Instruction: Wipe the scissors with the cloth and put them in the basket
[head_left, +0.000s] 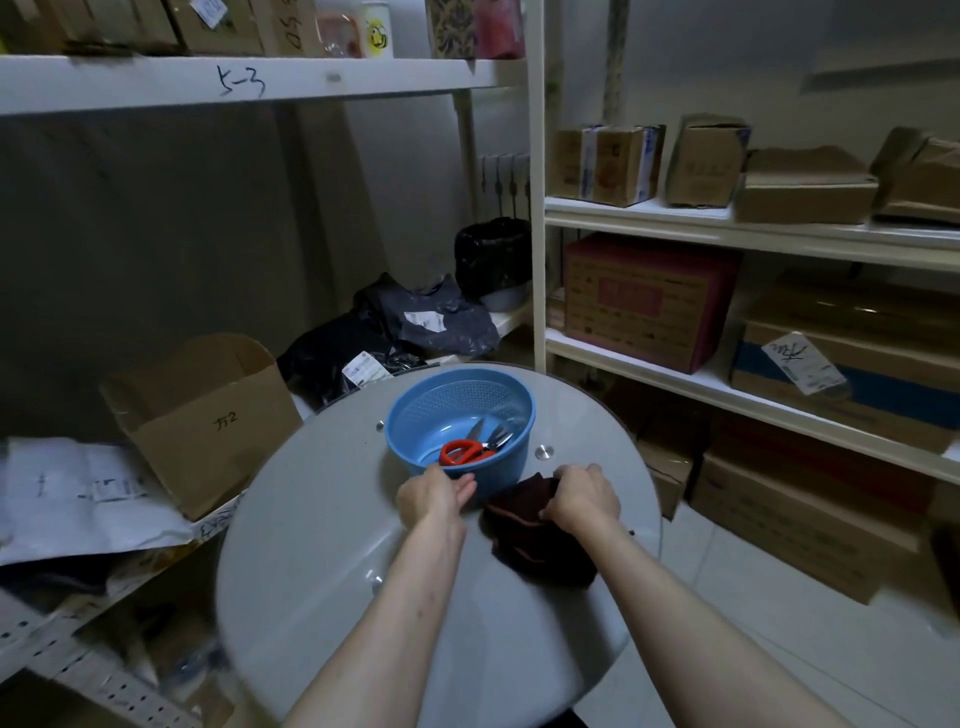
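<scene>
A blue plastic basket stands at the far side of the round glass table. Inside it lie red-handled scissors and a darker pair beside them. My left hand rests against the basket's near wall, fingers stretched along it and holding nothing. Just right of the basket lies a dark maroon cloth. My right hand grips the cloth's far edge, fingers curled over the fabric.
White shelving with cardboard boxes fills the right side. An open carton and dark plastic parcels sit on the left shelf behind the table. A black bin bag stands further back. Tiled floor shows at the right.
</scene>
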